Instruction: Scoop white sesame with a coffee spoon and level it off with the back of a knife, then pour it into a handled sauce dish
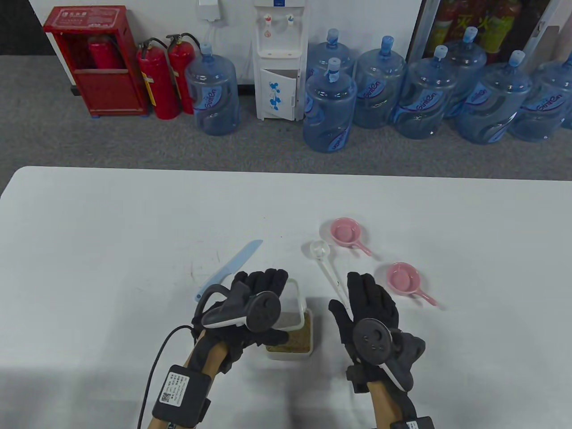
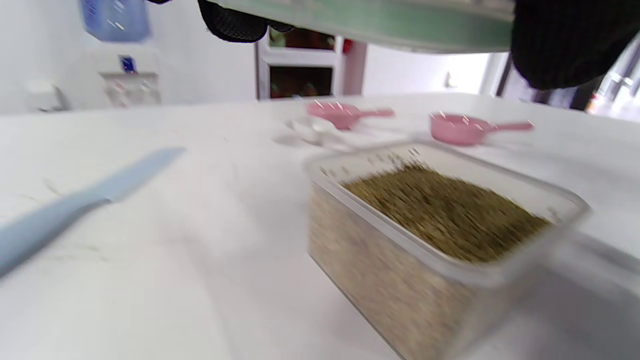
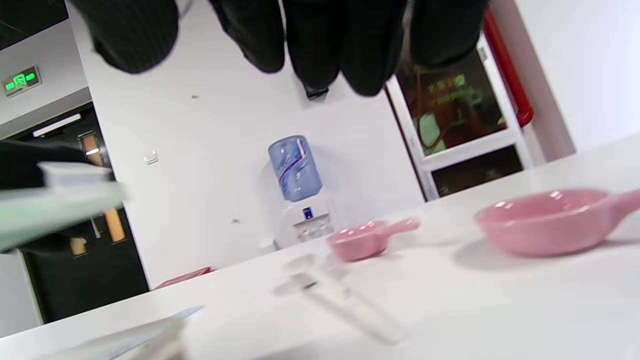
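A clear box of sesame (image 1: 292,342) (image 2: 440,215) stands open near the front of the table. My left hand (image 1: 261,286) grips its lid (image 1: 292,297) (image 2: 380,22) and holds it lifted just above the box. A white coffee spoon (image 1: 326,263) (image 3: 340,295) lies to the right of the box, bowl pointing away. My right hand (image 1: 368,292) hovers over the near end of its handle with straight fingers (image 3: 320,45), holding nothing. A pale blue knife (image 1: 232,268) (image 2: 75,205) lies left of the box. Two pink handled sauce dishes (image 1: 344,232) (image 1: 404,279) (image 3: 545,225) sit to the right.
The white table (image 1: 111,250) ends at a far edge, with water bottles (image 1: 328,107), a dispenser and red extinguishers on the floor beyond. A cable (image 1: 154,366) trails from my left wrist.
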The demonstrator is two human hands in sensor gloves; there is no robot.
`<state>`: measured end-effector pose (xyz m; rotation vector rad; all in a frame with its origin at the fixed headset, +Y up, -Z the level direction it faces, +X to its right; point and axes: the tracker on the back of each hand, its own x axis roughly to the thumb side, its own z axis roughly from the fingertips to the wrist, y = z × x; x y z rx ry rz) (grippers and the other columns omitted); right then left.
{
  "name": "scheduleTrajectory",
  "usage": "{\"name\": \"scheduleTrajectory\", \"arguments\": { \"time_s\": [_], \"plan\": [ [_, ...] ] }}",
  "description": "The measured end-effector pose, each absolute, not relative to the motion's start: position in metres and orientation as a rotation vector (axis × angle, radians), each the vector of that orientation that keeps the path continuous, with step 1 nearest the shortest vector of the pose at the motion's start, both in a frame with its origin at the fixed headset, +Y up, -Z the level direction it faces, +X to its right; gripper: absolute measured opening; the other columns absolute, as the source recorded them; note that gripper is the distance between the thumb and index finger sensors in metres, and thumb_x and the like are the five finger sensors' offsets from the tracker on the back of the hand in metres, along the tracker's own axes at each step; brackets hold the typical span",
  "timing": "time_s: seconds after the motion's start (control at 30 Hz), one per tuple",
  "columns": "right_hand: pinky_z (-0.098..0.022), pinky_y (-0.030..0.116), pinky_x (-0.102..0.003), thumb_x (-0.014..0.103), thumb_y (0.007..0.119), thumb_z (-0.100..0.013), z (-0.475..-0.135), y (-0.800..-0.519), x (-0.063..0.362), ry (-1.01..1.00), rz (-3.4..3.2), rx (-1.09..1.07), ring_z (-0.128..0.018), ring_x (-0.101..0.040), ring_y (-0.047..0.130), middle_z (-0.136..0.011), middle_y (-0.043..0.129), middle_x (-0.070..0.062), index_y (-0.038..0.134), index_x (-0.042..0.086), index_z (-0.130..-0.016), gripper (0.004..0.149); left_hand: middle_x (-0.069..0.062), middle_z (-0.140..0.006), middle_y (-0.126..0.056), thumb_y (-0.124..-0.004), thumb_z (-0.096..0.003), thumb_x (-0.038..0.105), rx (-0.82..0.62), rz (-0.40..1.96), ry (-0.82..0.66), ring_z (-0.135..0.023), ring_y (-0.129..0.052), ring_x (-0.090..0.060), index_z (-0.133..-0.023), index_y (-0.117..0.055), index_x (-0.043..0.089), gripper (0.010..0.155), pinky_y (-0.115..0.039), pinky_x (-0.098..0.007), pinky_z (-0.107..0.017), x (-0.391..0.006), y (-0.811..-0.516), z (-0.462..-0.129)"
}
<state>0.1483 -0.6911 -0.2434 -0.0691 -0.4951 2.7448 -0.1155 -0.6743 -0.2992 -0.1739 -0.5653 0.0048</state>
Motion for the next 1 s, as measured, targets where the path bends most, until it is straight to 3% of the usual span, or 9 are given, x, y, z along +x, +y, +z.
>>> {"name": "scheduleTrajectory", "arguments": {
  "time_s": [0.17, 0.33, 0.77, 1.0],
  "plan": [
    [-0.078, 0.042, -0.065, 0.065, 0.057, -0.058, -0.248, -0.700, 0.164, -0.497, 2.780, -0.162, -0.115, -0.041, 0.038, -0.128, 0.030, -0.011, 0.037, 0.027, -0.121, 0.076, -0.021, -0.127, -0.031, -0.078, -0.0395, 0.074, -0.107, 0.024, -0.391, -0.118, -0.049, -0.050, -0.119, -0.020, 0.009, 0.118, -0.038, -0.074, -0.082, -0.155, -0.666, -0.302],
    [-0.077, 0.039, -0.067, 0.065, 0.055, -0.058, -0.253, -0.707, 0.170, -0.433, 2.780, -0.187, -0.114, -0.042, 0.032, -0.127, 0.024, -0.013, 0.034, 0.027, -0.122, 0.078, -0.021, -0.127, -0.032, -0.077, -0.0394, 0.074, -0.063, -0.010, -0.201, -0.117, -0.050, -0.050, -0.119, -0.022, 0.009, 0.117, -0.033, -0.076, -0.080, -0.199, -0.679, -0.305],
    [-0.077, 0.039, -0.067, 0.066, 0.055, -0.059, -0.255, -0.709, 0.165, -0.376, 2.775, -0.148, -0.114, -0.044, 0.031, -0.127, 0.023, -0.014, 0.033, 0.027, -0.122, 0.078, -0.022, -0.127, -0.032, -0.076, -0.0400, 0.074, -0.142, 0.038, 0.185, -0.116, -0.051, -0.051, -0.119, -0.022, 0.009, 0.116, -0.033, -0.076, -0.080, -0.309, -0.713, -0.315],
    [-0.077, 0.039, -0.067, 0.065, 0.055, -0.059, -0.256, -0.710, 0.167, -0.383, 2.754, -0.161, -0.114, -0.044, 0.032, -0.127, 0.023, -0.014, 0.031, 0.028, -0.122, 0.077, -0.021, -0.127, -0.032, -0.075, -0.0403, 0.074, -0.270, -0.004, 0.310, -0.117, -0.051, -0.051, -0.120, -0.023, 0.010, 0.115, -0.032, -0.076, -0.079, -0.340, -0.741, -0.315]
  ]
}}
